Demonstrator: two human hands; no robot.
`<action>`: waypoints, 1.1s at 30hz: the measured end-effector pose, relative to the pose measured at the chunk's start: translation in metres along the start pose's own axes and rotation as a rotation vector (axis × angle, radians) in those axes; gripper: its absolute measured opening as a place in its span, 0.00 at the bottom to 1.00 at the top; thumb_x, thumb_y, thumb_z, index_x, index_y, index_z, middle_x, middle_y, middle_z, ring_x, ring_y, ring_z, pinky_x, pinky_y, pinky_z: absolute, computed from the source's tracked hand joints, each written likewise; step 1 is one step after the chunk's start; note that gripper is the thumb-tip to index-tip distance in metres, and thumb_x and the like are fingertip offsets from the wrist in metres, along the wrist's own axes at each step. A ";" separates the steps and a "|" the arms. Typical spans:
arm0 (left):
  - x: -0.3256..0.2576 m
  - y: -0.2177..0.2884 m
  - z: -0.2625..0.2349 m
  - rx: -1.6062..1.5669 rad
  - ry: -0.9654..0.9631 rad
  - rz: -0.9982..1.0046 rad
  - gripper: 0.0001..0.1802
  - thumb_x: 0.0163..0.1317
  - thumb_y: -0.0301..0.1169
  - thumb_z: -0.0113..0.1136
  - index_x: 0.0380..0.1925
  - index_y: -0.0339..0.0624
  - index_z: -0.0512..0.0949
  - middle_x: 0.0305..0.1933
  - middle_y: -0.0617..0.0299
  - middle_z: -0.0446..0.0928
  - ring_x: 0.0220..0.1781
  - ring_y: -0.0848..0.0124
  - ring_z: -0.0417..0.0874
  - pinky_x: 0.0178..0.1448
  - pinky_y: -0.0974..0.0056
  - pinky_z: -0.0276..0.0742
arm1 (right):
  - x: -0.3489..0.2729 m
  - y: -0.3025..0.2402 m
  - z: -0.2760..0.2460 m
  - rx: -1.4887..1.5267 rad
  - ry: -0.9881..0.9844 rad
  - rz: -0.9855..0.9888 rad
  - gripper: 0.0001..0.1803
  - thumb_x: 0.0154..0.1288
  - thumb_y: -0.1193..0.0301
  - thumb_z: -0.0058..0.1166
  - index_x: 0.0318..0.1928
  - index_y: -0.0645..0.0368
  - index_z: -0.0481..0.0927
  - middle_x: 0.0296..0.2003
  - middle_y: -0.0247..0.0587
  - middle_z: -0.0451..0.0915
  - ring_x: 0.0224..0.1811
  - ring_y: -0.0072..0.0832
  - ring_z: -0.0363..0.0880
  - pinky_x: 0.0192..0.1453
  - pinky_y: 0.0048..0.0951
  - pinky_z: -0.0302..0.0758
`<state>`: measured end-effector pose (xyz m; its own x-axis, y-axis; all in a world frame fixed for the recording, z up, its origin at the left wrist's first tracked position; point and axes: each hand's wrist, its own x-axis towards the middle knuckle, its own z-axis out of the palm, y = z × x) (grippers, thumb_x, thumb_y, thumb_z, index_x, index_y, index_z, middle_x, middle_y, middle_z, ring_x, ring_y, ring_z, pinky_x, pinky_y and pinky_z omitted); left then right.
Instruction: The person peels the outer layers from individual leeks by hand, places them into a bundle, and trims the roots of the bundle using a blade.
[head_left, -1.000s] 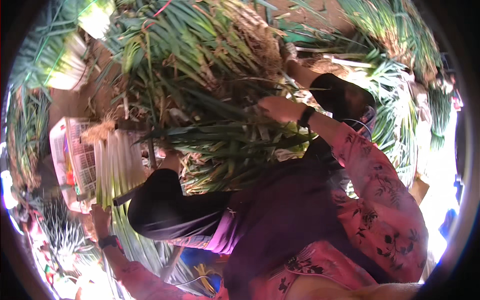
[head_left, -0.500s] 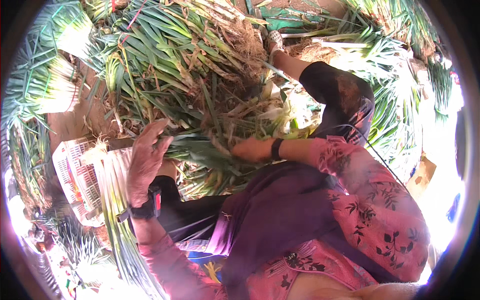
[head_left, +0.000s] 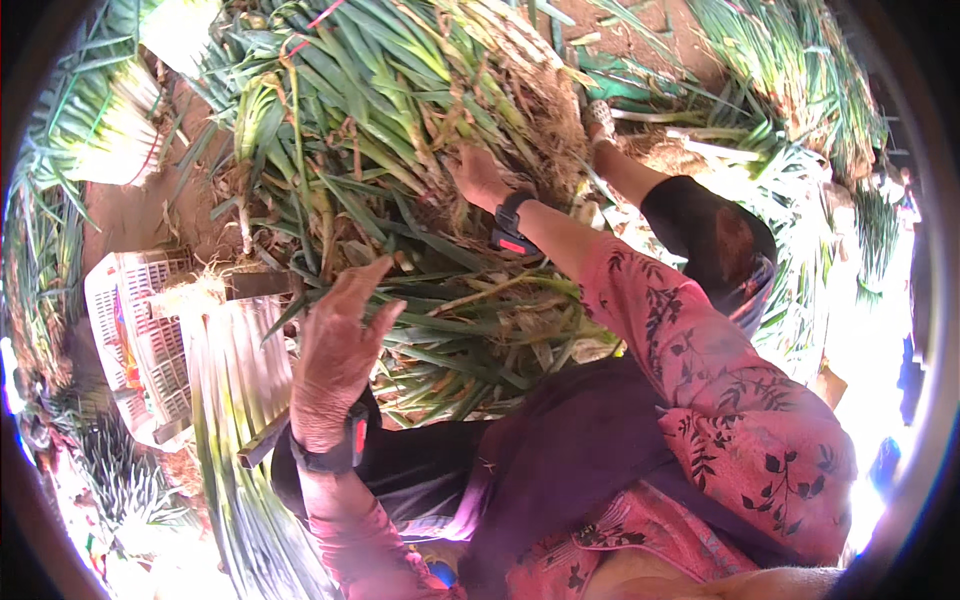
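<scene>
A big heap of untrimmed green onions [head_left: 370, 95] lies in front of me, with leafy tops to the left and dirty roots to the right. My right hand [head_left: 482, 180] reaches into its near side and touches the stems; its fingertips are hidden among them. Nearer to me, my left hand [head_left: 345, 345] is raised, empty, with fingers and thumb apart. Beside it on the left, cleaned green onions [head_left: 235, 370] with pale stems lie side by side, roots away from me. Loose leaves and stalks [head_left: 490, 330] cover the ground between my legs.
A white plastic basket [head_left: 150, 350] stands left of the cleaned onions, near a dark bar [head_left: 262, 284]. Tied bundles [head_left: 115, 125] lie at the far left. More onions [head_left: 790, 70] are stacked at the right, past my bent right leg [head_left: 710, 225].
My right hand has moved away from me, from the loose leaves up to the heap's stems. My left hand has shifted slightly right and nearer, still open. The view has turned a little.
</scene>
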<state>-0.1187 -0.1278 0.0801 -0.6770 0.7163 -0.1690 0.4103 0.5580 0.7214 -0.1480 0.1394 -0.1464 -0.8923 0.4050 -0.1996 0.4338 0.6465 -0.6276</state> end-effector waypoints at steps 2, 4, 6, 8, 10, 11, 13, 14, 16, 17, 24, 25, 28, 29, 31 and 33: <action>0.001 0.006 -0.003 0.043 0.008 0.002 0.24 0.61 0.34 0.62 0.56 0.39 0.73 0.55 0.48 0.76 0.54 0.54 0.78 0.58 0.58 0.73 | 0.001 -0.022 0.019 -0.035 0.064 -0.005 0.18 0.63 0.61 0.56 0.42 0.66 0.73 0.37 0.56 0.78 0.41 0.49 0.78 0.45 0.49 0.73; -0.002 0.004 -0.002 0.070 -0.007 0.020 0.24 0.60 0.32 0.61 0.57 0.40 0.72 0.52 0.44 0.75 0.53 0.47 0.76 0.56 0.54 0.73 | 0.006 -0.045 0.023 -0.032 0.002 0.067 0.24 0.59 0.59 0.60 0.45 0.68 0.75 0.36 0.57 0.80 0.44 0.51 0.79 0.46 0.47 0.75; 0.003 0.013 -0.002 0.042 -0.037 0.026 0.24 0.61 0.32 0.60 0.57 0.40 0.72 0.52 0.45 0.75 0.53 0.46 0.77 0.55 0.54 0.73 | 0.022 -0.039 0.015 -0.008 -0.079 0.027 0.24 0.59 0.58 0.60 0.44 0.69 0.75 0.34 0.56 0.80 0.41 0.47 0.81 0.43 0.44 0.76; -0.004 0.006 0.000 0.031 -0.067 -0.019 0.23 0.61 0.33 0.59 0.57 0.40 0.71 0.52 0.45 0.76 0.53 0.46 0.76 0.54 0.53 0.73 | 0.007 -0.066 0.000 0.368 -0.341 0.010 0.20 0.60 0.59 0.59 0.38 0.67 0.77 0.24 0.46 0.79 0.29 0.31 0.81 0.33 0.33 0.76; -0.009 0.008 -0.003 0.043 -0.059 -0.023 0.23 0.61 0.33 0.59 0.57 0.40 0.72 0.52 0.45 0.76 0.52 0.45 0.76 0.54 0.53 0.73 | -0.021 -0.080 -0.025 0.511 -0.386 -0.074 0.18 0.60 0.60 0.59 0.38 0.66 0.77 0.23 0.42 0.78 0.27 0.27 0.78 0.31 0.31 0.74; -0.010 0.009 -0.003 0.052 -0.058 -0.029 0.23 0.61 0.33 0.59 0.57 0.40 0.72 0.51 0.45 0.76 0.52 0.45 0.76 0.54 0.53 0.73 | -0.036 -0.079 -0.031 0.654 -0.433 -0.152 0.17 0.61 0.62 0.59 0.38 0.64 0.77 0.23 0.38 0.77 0.24 0.23 0.76 0.28 0.28 0.73; -0.009 0.011 -0.003 0.081 -0.038 -0.026 0.23 0.61 0.33 0.60 0.56 0.39 0.72 0.51 0.45 0.77 0.51 0.46 0.78 0.53 0.53 0.74 | -0.089 -0.069 -0.029 0.779 -0.392 -0.156 0.14 0.62 0.62 0.59 0.38 0.61 0.78 0.23 0.33 0.76 0.20 0.21 0.72 0.23 0.27 0.70; -0.002 0.014 0.000 0.102 -0.034 -0.001 0.23 0.61 0.33 0.60 0.56 0.39 0.72 0.50 0.45 0.77 0.49 0.47 0.79 0.52 0.54 0.75 | -0.104 -0.033 -0.030 0.814 -0.553 -0.020 0.15 0.63 0.61 0.58 0.39 0.61 0.77 0.25 0.33 0.76 0.20 0.21 0.72 0.22 0.26 0.69; 0.004 0.005 0.009 0.073 0.009 0.062 0.22 0.61 0.33 0.61 0.55 0.39 0.73 0.50 0.46 0.78 0.48 0.50 0.81 0.51 0.56 0.77 | -0.118 -0.005 -0.033 0.861 -0.722 0.109 0.15 0.64 0.60 0.58 0.39 0.60 0.77 0.26 0.33 0.77 0.20 0.21 0.72 0.21 0.26 0.69; 0.006 -0.005 0.015 0.035 0.050 0.109 0.22 0.62 0.33 0.61 0.55 0.38 0.74 0.49 0.47 0.79 0.47 0.53 0.83 0.49 0.58 0.78 | -0.122 -0.008 -0.040 1.002 -0.748 0.264 0.15 0.66 0.60 0.56 0.40 0.59 0.76 0.25 0.33 0.76 0.19 0.20 0.71 0.21 0.25 0.69; 0.033 -0.030 0.031 -0.672 0.042 -0.248 0.26 0.68 0.40 0.57 0.57 0.30 0.70 0.45 0.51 0.81 0.42 0.66 0.84 0.47 0.65 0.81 | -0.153 -0.081 -0.095 0.983 -0.688 0.147 0.13 0.71 0.61 0.49 0.37 0.59 0.71 0.22 0.30 0.73 0.18 0.16 0.70 0.18 0.20 0.66; 0.030 -0.029 0.027 -0.820 0.097 -0.316 0.28 0.67 0.41 0.57 0.59 0.31 0.69 0.45 0.52 0.82 0.42 0.65 0.84 0.47 0.66 0.81 | -0.170 -0.098 -0.105 0.862 -0.690 0.079 0.14 0.71 0.61 0.49 0.37 0.60 0.70 0.21 0.29 0.73 0.17 0.16 0.69 0.18 0.19 0.65; -0.002 -0.022 0.037 -0.204 0.260 0.482 0.25 0.68 0.19 0.42 0.66 0.36 0.63 0.68 0.47 0.60 0.59 0.59 0.76 0.55 0.59 0.83 | -0.222 -0.105 -0.133 0.760 -0.748 -0.099 0.10 0.72 0.65 0.45 0.40 0.60 0.70 0.20 0.29 0.71 0.17 0.15 0.68 0.18 0.22 0.63; -0.008 -0.022 0.045 -0.307 0.346 0.527 0.24 0.69 0.20 0.44 0.66 0.38 0.63 0.66 0.48 0.64 0.59 0.59 0.75 0.53 0.61 0.83 | -0.229 -0.105 -0.128 0.759 -0.685 -0.124 0.10 0.72 0.66 0.45 0.40 0.61 0.71 0.21 0.29 0.72 0.18 0.15 0.68 0.19 0.23 0.63; 0.005 0.033 0.042 -1.004 0.266 0.034 0.21 0.67 0.33 0.57 0.57 0.37 0.72 0.56 0.55 0.74 0.51 0.67 0.80 0.43 0.64 0.85 | -0.230 -0.080 -0.118 0.668 -0.385 -0.277 0.08 0.70 0.70 0.49 0.41 0.63 0.71 0.22 0.31 0.73 0.20 0.18 0.68 0.22 0.26 0.66; 0.010 0.038 0.057 -1.320 0.399 -0.079 0.18 0.65 0.37 0.61 0.49 0.38 0.77 0.45 0.59 0.80 0.42 0.71 0.83 0.38 0.66 0.84 | -0.232 -0.094 -0.128 0.527 -0.273 -0.339 0.10 0.67 0.72 0.53 0.44 0.64 0.71 0.22 0.35 0.73 0.21 0.22 0.71 0.25 0.28 0.70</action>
<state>-0.0752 -0.0752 0.0676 -0.8906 0.4091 -0.1986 -0.3630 -0.3765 0.8523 0.0342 0.0680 0.0551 -0.9977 0.0139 -0.0668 0.0680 0.2800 -0.9576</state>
